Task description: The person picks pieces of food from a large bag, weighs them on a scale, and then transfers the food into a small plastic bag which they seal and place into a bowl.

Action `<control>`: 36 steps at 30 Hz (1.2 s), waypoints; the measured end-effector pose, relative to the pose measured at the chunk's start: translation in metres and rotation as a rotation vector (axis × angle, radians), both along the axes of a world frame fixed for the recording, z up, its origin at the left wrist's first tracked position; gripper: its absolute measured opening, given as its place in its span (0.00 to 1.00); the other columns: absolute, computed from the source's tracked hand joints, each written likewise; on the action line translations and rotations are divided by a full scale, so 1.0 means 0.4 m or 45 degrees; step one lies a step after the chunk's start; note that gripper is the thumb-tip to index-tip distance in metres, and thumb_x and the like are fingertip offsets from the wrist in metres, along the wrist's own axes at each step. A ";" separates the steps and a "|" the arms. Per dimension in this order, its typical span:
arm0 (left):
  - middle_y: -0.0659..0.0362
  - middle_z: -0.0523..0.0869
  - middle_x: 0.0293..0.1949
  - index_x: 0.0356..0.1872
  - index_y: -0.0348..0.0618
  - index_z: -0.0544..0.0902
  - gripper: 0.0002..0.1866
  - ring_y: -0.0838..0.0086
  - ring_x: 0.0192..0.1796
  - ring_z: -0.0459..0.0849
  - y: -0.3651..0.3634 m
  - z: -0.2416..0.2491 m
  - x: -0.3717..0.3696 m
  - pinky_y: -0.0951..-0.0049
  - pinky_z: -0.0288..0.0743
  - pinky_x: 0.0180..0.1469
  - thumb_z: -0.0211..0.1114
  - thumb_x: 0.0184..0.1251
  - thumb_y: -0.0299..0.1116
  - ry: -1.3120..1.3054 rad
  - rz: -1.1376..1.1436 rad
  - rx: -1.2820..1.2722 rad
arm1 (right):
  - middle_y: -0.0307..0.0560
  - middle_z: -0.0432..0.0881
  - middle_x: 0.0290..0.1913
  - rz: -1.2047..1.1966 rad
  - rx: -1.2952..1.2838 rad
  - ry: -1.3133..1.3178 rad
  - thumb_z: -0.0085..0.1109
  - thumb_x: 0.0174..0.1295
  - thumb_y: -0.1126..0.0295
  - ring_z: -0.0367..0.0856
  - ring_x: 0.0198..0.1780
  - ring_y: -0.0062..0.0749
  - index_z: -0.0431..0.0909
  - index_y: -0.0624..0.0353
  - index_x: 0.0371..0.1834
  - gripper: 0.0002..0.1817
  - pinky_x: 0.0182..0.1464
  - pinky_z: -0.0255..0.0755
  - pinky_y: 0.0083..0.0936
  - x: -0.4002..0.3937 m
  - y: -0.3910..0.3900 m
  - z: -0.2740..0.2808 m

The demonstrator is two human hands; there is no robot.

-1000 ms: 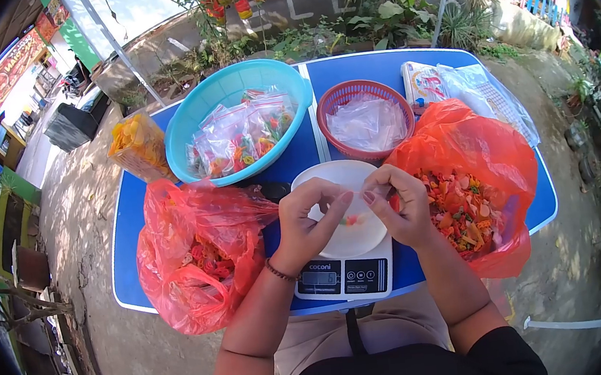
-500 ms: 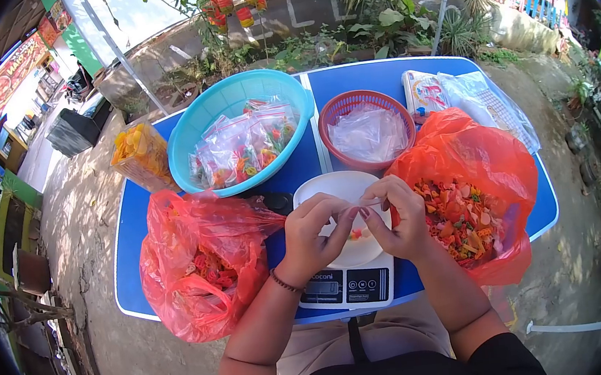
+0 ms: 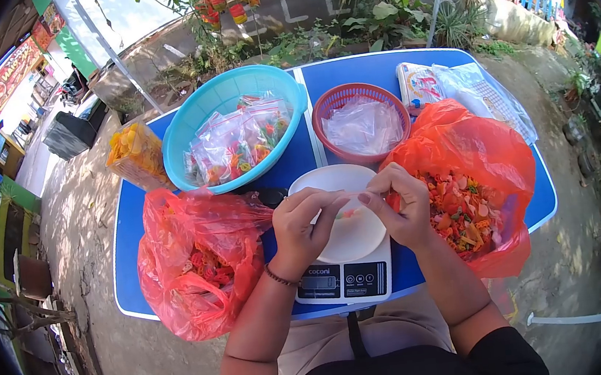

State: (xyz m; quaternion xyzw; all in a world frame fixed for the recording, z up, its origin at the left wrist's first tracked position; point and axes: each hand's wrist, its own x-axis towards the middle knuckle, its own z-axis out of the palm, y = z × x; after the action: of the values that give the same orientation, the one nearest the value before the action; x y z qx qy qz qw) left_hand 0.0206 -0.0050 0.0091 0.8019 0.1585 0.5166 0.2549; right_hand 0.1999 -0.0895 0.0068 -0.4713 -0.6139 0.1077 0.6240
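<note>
Both hands hold a small clear plastic bag above the white plate of a digital kitchen scale. My left hand pinches the bag's left edge and my right hand pinches its right edge. A few coloured snack pieces show inside the bag. Just right of my right hand sits an open red plastic bag full of mixed coloured crackers. A second red bag with crackers lies to the left of my left hand.
On the blue folding table stand a turquoise basin with several filled clear packets, a red basket of empty clear bags, a packet of yellow chips and more bag packs. Bare ground surrounds the table.
My hands stay together over the scale plate, working the small bag's opening; they dipped toward the plate, then rose slightly. The camera view shifted a little.
</note>
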 end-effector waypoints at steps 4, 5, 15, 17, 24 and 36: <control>0.57 0.91 0.35 0.40 0.36 0.90 0.05 0.76 0.34 0.88 -0.005 0.010 -0.006 0.75 0.80 0.37 0.73 0.65 0.20 0.056 -0.071 -0.173 | 0.40 0.83 0.32 0.075 -0.039 0.180 0.72 0.65 0.74 0.73 0.35 0.22 0.82 0.63 0.33 0.08 0.38 0.67 0.21 0.004 0.001 -0.018; 0.57 0.92 0.36 0.41 0.37 0.90 0.06 0.76 0.34 0.89 -0.002 0.009 -0.004 0.76 0.79 0.36 0.74 0.64 0.21 0.036 -0.105 -0.203 | 0.40 0.83 0.33 0.093 -0.058 0.234 0.72 0.67 0.73 0.73 0.35 0.20 0.82 0.63 0.33 0.08 0.39 0.68 0.20 0.006 0.000 -0.022; 0.53 0.92 0.44 0.51 0.32 0.85 0.09 0.78 0.45 0.90 0.011 -0.031 -0.002 0.78 0.83 0.47 0.68 0.74 0.21 -0.133 -0.186 -0.691 | 0.40 0.84 0.41 0.184 -0.212 0.544 0.67 0.70 0.77 0.82 0.42 0.16 0.76 0.64 0.47 0.09 0.48 0.75 0.16 -0.006 0.006 -0.021; 0.52 0.91 0.47 0.52 0.32 0.83 0.10 0.78 0.46 0.90 0.012 -0.029 -0.003 0.78 0.84 0.47 0.68 0.74 0.21 -0.194 -0.174 -0.776 | 0.41 0.84 0.42 0.254 -0.233 0.566 0.67 0.69 0.78 0.83 0.44 0.18 0.72 0.64 0.53 0.14 0.49 0.76 0.17 -0.024 0.003 -0.014; 0.53 0.91 0.49 0.48 0.35 0.84 0.10 0.79 0.42 0.90 0.015 -0.028 0.013 0.78 0.83 0.45 0.71 0.68 0.19 -0.295 -0.213 -0.574 | 0.45 0.84 0.45 0.229 -0.133 0.604 0.64 0.70 0.82 0.86 0.46 0.23 0.68 0.63 0.58 0.18 0.54 0.79 0.20 -0.016 0.023 -0.039; 0.56 0.87 0.53 0.53 0.45 0.86 0.22 0.62 0.53 0.86 0.045 -0.015 -0.008 0.64 0.75 0.57 0.65 0.57 0.16 0.048 0.267 0.184 | 0.48 0.88 0.55 -0.094 -0.080 -0.351 0.66 0.59 0.83 0.84 0.59 0.45 0.83 0.62 0.56 0.20 0.64 0.75 0.38 -0.055 0.022 0.021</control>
State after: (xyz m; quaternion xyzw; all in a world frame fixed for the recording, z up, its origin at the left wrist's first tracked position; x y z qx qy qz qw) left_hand 0.0173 0.0131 0.0032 0.8068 0.2087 0.5352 0.1379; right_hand 0.1779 -0.0807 0.0151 -0.5231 -0.6725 0.0381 0.5222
